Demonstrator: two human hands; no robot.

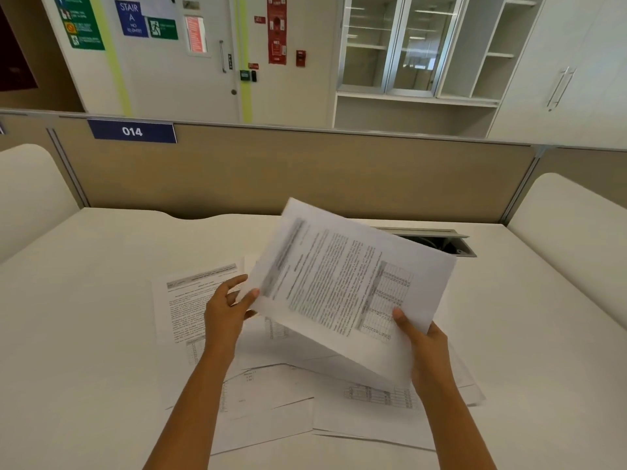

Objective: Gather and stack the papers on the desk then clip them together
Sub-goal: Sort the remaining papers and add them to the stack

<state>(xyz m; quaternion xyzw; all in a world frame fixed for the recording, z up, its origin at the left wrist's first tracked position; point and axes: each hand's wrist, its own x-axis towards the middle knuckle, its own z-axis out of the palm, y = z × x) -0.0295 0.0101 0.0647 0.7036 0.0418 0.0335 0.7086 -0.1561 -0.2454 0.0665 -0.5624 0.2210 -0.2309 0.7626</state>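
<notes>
A printed sheet of paper (342, 283) is held tilted in the air above the white desk (84, 317), blurred by motion. My right hand (420, 347) grips its near right corner, thumb on top. My left hand (227, 310) pinches its left edge between thumb and fingers. Under it, several loose printed papers (271, 401) lie scattered and overlapping on the desk, one at the left (183, 300) with text and a small table. No clip is in view.
A beige partition (305, 174) with a blue "014" label (131, 131) closes the desk's far side. An open cable hatch (448, 244) sits in the desk at the back right. White rounded dividers stand left (30, 195) and right (573, 239).
</notes>
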